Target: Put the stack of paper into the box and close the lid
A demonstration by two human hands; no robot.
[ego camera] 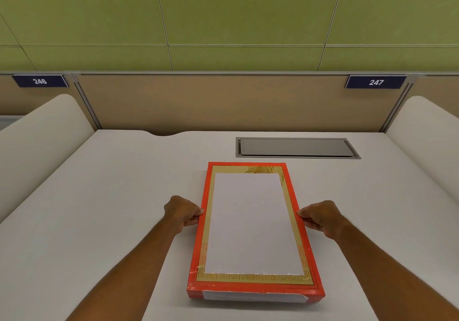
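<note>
Both hands grip the long sides of a flat red box (253,288) that lies on the pale table (99,196), a little toward its near edge and about midway between the left and right edges. Left hand (182,212) is pinched on the box's left rim, thumb on top and fingers curled under the edge; right hand (320,217) is clamped the same way on the right rim, directly across from it. Bare forearms run in from the near corners of the view.

On top of the box a white rectangle (250,221) sits inside a gold border with a feather-like pattern at the far right corner and fine orange strokes along the near edge. Whether this white face is the stack of paper lying in the open box or a panel on a closed lid cannot be told from this angle. A white label or strip shows on the box's near side wall.

Farther back, toward the far right part of the table, a grey recessed hatch (296,148) is set flush into the surface, well apart from the box. Behind the far edge rises a tan partition with two dark number plates, 246 (39,81) at the left and 247 (375,82) at the right, and above it a green panelled wall.
</note>
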